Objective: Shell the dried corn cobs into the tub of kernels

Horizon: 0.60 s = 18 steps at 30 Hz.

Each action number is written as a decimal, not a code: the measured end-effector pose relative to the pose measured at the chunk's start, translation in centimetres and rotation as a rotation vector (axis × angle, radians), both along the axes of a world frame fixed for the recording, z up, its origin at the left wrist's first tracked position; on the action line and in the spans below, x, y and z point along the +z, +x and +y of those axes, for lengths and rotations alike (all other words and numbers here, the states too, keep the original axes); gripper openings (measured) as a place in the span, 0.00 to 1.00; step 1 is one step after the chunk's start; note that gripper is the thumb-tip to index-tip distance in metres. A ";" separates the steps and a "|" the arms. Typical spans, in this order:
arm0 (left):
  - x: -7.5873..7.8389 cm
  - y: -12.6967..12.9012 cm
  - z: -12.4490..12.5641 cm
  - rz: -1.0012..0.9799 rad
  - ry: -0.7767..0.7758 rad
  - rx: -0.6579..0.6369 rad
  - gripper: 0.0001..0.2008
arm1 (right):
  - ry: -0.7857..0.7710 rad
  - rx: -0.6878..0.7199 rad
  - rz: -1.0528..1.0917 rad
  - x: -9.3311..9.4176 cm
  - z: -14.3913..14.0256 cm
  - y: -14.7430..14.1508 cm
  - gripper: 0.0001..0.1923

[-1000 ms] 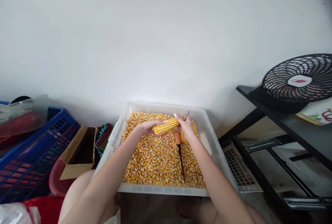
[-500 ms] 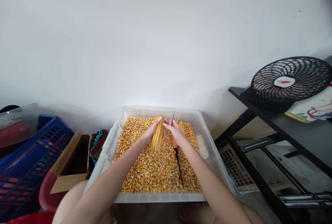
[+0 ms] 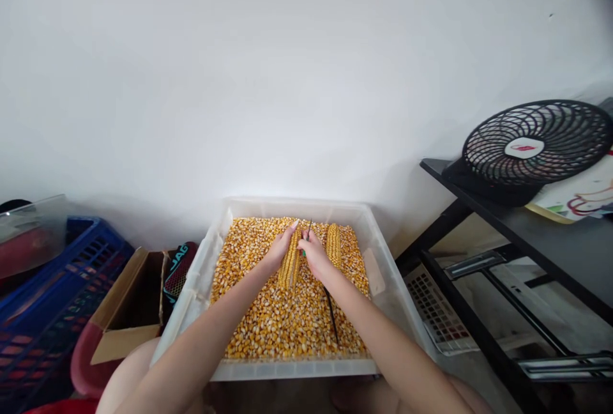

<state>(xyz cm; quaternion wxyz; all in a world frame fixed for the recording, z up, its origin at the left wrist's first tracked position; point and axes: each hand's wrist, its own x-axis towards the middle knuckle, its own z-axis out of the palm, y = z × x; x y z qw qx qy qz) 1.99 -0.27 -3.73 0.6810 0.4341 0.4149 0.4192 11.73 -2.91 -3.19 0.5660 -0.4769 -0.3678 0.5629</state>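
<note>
Left hand (image 3: 278, 252) grip closed round upright corn cob (image 3: 290, 265); right hand (image 3: 313, 254) grip pinches thin awl (image 3: 308, 230) against it, over kernel tray (image 3: 201, 273).

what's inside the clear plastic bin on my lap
Loose corn kernels fill the bin, hiding its bottom. On them lie a second cob and a dark tool, partly under the right hand.

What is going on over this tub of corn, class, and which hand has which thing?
A person sits over a clear plastic tub filled with loose corn kernels. The left hand holds a corn cob upright over the kernels. The right hand grips a thin pointed tool right beside the cob. A second cob lies on the kernels to the right, and a dark-bladed tool lies there too, partly under the right forearm. A black fan sits on a shelf nearby.
</note>
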 end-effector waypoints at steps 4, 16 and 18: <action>-0.2 0.1 0.2 -0.075 -0.055 -0.060 0.26 | -0.055 0.055 0.064 0.1 0.3 0.1 0.11; 0.1 0.2 -0.1 0.091 -0.055 0.001 0.25 | -0.022 0.084 -0.209 -0.1 0.2 0.2 0.10; 0.0 0.0 0.2 0.029 -0.105 -0.108 0.27 | 0.011 0.160 -0.195 0.0 0.5 0.9 0.10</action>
